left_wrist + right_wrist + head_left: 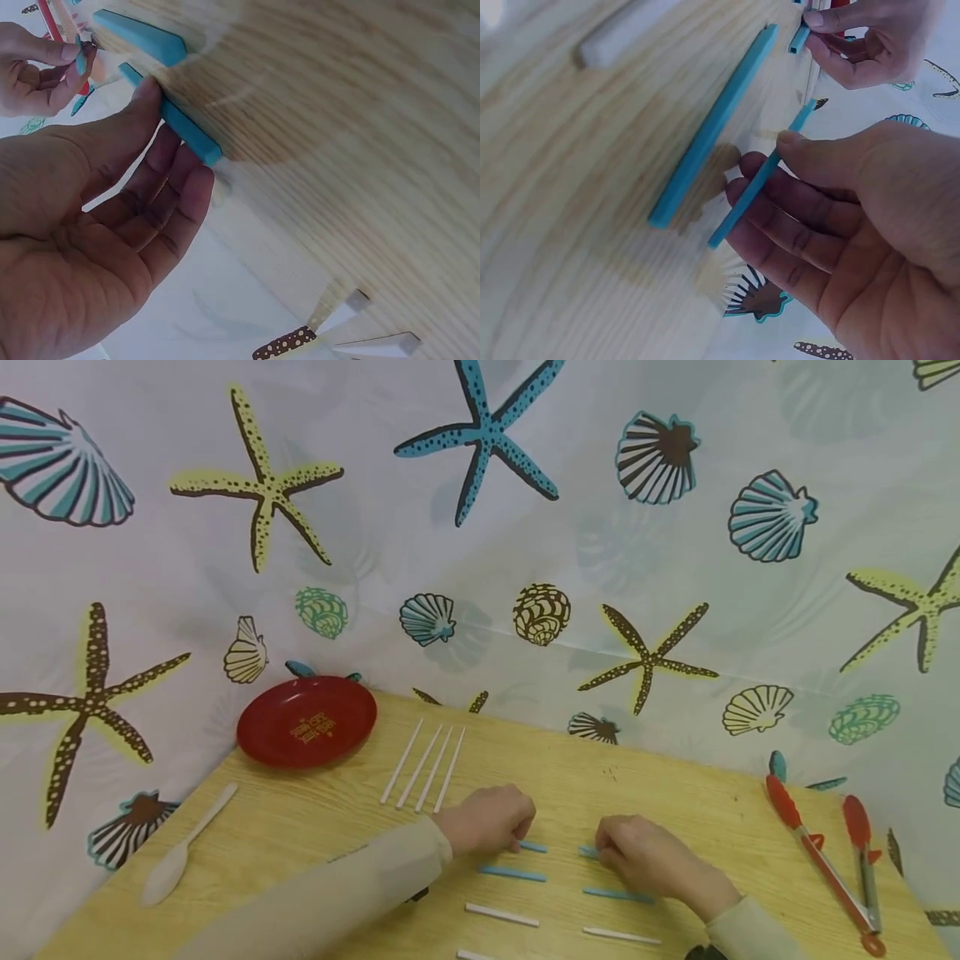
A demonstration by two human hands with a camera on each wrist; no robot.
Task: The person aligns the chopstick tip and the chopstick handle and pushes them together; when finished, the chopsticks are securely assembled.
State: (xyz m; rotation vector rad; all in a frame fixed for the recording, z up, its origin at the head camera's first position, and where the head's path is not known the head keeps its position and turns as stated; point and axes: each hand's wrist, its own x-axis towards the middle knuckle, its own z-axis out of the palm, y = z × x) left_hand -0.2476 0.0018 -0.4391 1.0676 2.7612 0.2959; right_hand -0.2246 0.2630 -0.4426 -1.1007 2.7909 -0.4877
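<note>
My left hand point(491, 818) pinches a short blue stick point(191, 139) between thumb and fingers, low over the wooden table point(300, 835). To its right, my right hand point(648, 856) holds a second blue stick point(757, 180), thumb on one side and fingertips on the other. Another blue stick point(513, 874) lies on the table just nearer than the left hand. A matching blue stick point(618, 895) lies below the right hand, partly hidden by it in the head view. Closer to me are white sticks, one on the left point(502, 916) and one on the right point(622, 935).
Several white sticks point(408, 762) lie side by side behind the left hand. A red plate point(262, 727) stands at the back left, with a white spoon point(167, 872) nearer. Two red-tipped tongs point(828, 868) point(862, 843) lie at right. A patterned curtain point(495, 560) hangs behind.
</note>
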